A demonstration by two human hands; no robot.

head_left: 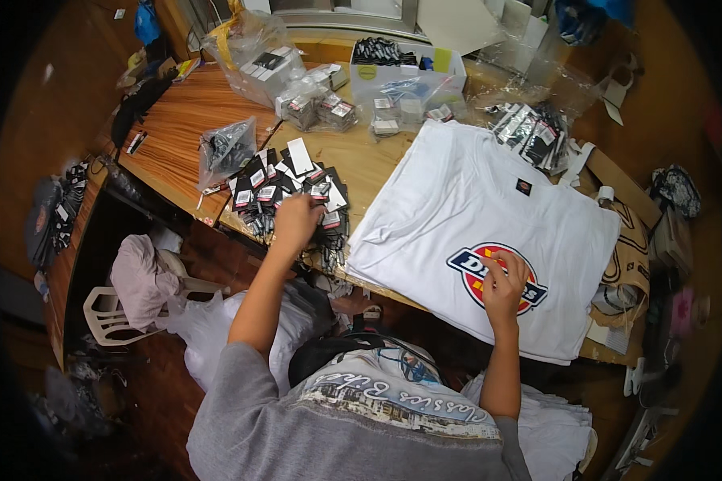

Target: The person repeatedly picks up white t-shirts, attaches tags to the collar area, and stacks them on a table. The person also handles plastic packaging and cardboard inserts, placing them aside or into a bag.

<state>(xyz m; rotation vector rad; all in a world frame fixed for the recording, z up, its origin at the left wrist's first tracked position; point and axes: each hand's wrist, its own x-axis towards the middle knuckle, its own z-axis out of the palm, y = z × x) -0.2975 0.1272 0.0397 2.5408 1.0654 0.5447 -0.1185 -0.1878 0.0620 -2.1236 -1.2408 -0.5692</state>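
A pile of black and white hang tags [261,180] with strings lies on the left part of the table. My left hand [296,221] reaches over its near right side, fingers closed on a hang tag [333,218]; the fingertips are partly hidden. Right of the pile lies a stack of folded white T-shirts [425,192], the top one showing a round red, yellow and dark blue chest print [467,260]. Above that print hovers my right hand [503,289], its fingers loosely bent and apart, with nothing visible in them.
Behind the tags are a grey plastic bag [227,151], bagged bundles of tags [321,104] and a white box [409,78]. More bagged tags [533,132] lie beyond the shirts. A brown paper bag [630,256] stands right. A white chair [108,317] is at lower left.
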